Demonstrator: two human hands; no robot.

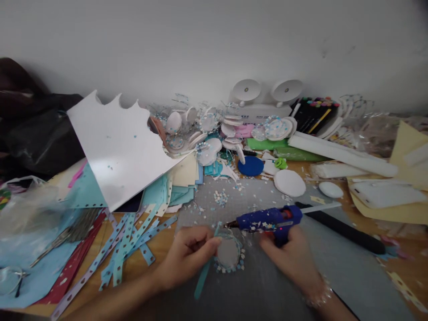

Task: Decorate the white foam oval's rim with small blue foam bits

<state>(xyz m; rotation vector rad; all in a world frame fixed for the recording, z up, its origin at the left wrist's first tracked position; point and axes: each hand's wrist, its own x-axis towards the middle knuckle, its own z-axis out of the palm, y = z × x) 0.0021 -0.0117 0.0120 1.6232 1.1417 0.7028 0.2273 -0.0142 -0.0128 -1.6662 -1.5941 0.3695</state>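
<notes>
My left hand [194, 252] pinches the upper left edge of a small round disc [228, 252], its rim trimmed with tiny blue and white pieces. A teal paper strip [202, 280] runs beside the disc, under the fingers. Wrapped round the handle of a blue hot glue gun [267, 219] is my right hand [287, 254], a beaded bracelet at its wrist. Paper bits cling to the gun's barrel, and a white glue stick [321, 207] comes out of its back. The nozzle points left, just above the disc's top edge; whether it touches is hard to tell.
A grey mat [254, 290] lies under both hands, with a pile of tiny paper pieces [220, 197]. Punched paper strips [125, 249] and scissors [55, 245] lie left. Behind stand a white cut board [120, 147] and several decorated discs [209, 151]. A black rod [351, 232] lies right.
</notes>
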